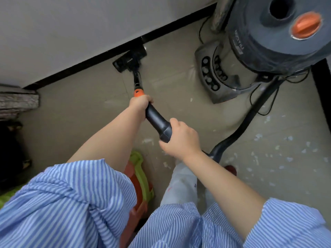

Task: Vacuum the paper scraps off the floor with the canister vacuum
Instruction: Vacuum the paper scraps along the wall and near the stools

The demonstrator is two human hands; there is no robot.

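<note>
- the paper scraps (pixel 258 154) lie mostly on the near right floor, well apart from the floor head (pixel 129 59), which sits far away against the black baseboard (pixel 71 70); if you work only along the wall, the bulk stays behind.
- your left hand (pixel 140 106) grips the wand (pixel 156 120) just below the orange collar (pixel 138 93), and your right hand (pixel 180 138) wraps the near end of the handle; both hold firmly.
- the hose (pixel 250 113) runs right across the scraps, so swinging it could scatter them.
- the canister vacuum (pixel 259 51) stands near on the far right with its cord (pixel 265 104) looped beside it; a hard pull could tip it or snag the cord.
- the green and orange stool (pixel 141 174) beside your leg could trip you if you step back.
</note>
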